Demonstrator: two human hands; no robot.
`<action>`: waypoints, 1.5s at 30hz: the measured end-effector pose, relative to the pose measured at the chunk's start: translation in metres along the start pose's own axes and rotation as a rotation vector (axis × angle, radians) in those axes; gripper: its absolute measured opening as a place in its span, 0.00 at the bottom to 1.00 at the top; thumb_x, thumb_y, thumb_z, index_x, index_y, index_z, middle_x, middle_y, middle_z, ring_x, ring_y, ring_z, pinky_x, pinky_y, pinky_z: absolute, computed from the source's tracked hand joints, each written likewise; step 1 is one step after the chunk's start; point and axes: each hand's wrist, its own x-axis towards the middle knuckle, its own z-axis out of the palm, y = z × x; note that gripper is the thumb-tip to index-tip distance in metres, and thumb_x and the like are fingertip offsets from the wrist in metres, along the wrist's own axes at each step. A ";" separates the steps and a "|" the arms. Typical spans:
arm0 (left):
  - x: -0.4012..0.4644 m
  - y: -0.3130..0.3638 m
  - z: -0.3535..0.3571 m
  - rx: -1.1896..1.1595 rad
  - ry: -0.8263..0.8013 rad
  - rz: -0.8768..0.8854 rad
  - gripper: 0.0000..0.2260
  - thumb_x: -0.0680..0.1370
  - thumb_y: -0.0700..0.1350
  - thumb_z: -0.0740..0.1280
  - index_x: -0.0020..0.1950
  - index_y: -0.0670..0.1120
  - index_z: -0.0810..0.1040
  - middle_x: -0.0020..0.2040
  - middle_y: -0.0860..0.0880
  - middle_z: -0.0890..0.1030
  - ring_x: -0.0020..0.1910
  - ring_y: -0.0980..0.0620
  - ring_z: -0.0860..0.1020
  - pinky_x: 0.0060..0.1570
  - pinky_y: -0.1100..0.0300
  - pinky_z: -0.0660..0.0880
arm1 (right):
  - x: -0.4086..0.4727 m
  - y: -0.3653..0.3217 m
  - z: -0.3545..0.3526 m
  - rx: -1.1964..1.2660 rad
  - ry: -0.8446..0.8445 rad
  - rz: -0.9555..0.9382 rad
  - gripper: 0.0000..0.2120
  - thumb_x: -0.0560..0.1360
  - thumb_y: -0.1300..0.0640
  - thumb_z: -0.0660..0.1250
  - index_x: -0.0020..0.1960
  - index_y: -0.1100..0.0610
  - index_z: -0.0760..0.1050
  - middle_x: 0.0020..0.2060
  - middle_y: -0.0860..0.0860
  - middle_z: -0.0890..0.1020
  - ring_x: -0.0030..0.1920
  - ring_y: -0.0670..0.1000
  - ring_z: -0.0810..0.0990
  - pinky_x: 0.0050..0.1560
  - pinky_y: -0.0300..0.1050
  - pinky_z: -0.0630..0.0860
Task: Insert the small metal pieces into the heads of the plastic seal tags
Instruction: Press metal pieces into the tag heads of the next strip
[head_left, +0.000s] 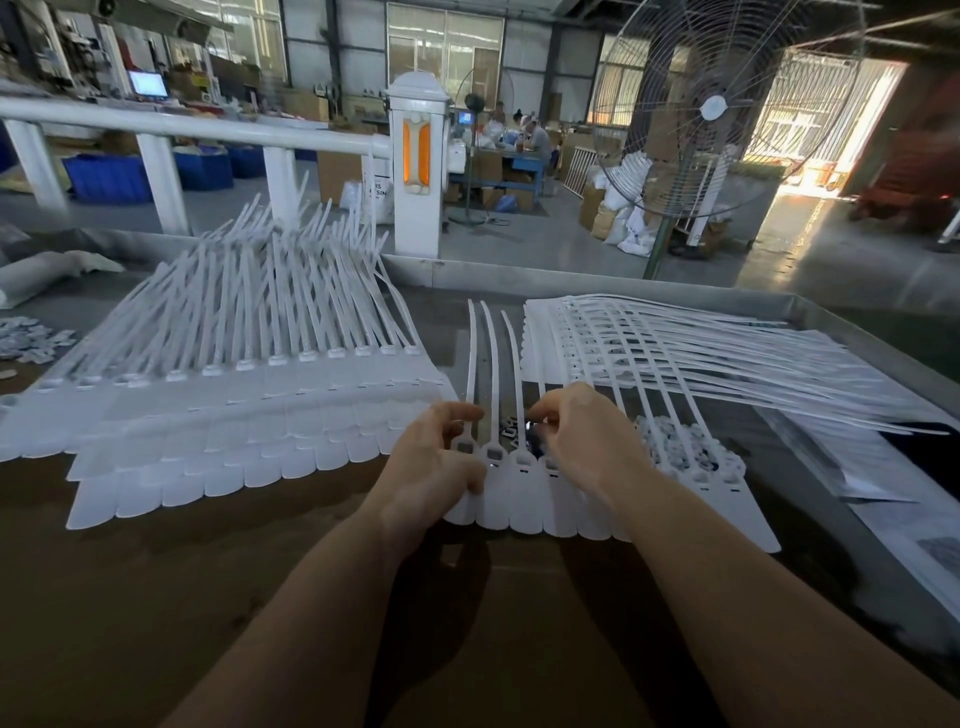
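I press my left hand down on the strip of seal tags, fingers curled over its heads to steady them, so my right hand, pinching what looks like a metal piece, can reach the loose metal pieces just behind.

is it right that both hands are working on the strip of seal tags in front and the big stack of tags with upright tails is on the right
Not quite. The head view shows both hands, left hand and right hand, on the front strip of seal tags, but the big stack with upright tails lies on the left.
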 end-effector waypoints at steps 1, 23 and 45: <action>0.000 0.000 0.000 0.006 0.000 -0.002 0.27 0.68 0.29 0.65 0.62 0.52 0.71 0.51 0.55 0.68 0.54 0.53 0.68 0.47 0.62 0.69 | 0.000 0.000 0.000 -0.010 -0.021 -0.003 0.11 0.77 0.61 0.64 0.56 0.52 0.80 0.48 0.50 0.82 0.45 0.49 0.80 0.47 0.45 0.77; -0.003 0.004 0.000 0.143 -0.005 -0.015 0.21 0.68 0.33 0.65 0.55 0.53 0.75 0.57 0.49 0.69 0.56 0.50 0.68 0.46 0.60 0.69 | -0.003 0.004 0.004 0.234 0.076 0.093 0.04 0.75 0.61 0.66 0.48 0.56 0.79 0.46 0.51 0.81 0.44 0.49 0.80 0.46 0.46 0.79; -0.003 -0.004 0.018 0.635 0.315 0.375 0.08 0.73 0.48 0.70 0.51 0.52 0.80 0.45 0.59 0.70 0.53 0.55 0.71 0.54 0.61 0.69 | -0.040 0.012 -0.003 0.681 0.128 0.024 0.07 0.74 0.65 0.67 0.43 0.54 0.78 0.38 0.51 0.82 0.41 0.47 0.81 0.47 0.42 0.79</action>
